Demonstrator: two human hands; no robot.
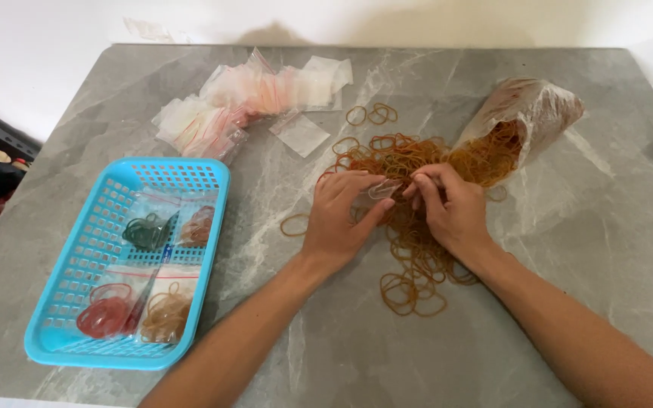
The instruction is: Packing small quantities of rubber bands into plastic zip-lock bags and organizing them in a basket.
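Observation:
My left hand [341, 215] and my right hand [451, 208] meet over a heap of brown rubber bands [410, 257] on the grey marble table [568, 227]. Between their fingertips they hold a small clear zip bag [385, 189]. My left thumb and fingers pinch its left side; my right fingers grip its right edge. A large clear plastic bag [530, 113] lies open on its side just behind my right hand, with brown bands spilling out of its mouth.
A blue plastic basket [77, 249] at the left holds small zip bags filled with green, red and brown bands. A pile of empty small zip bags [243, 102] lies at the back. Loose bands [372, 115] are scattered near it.

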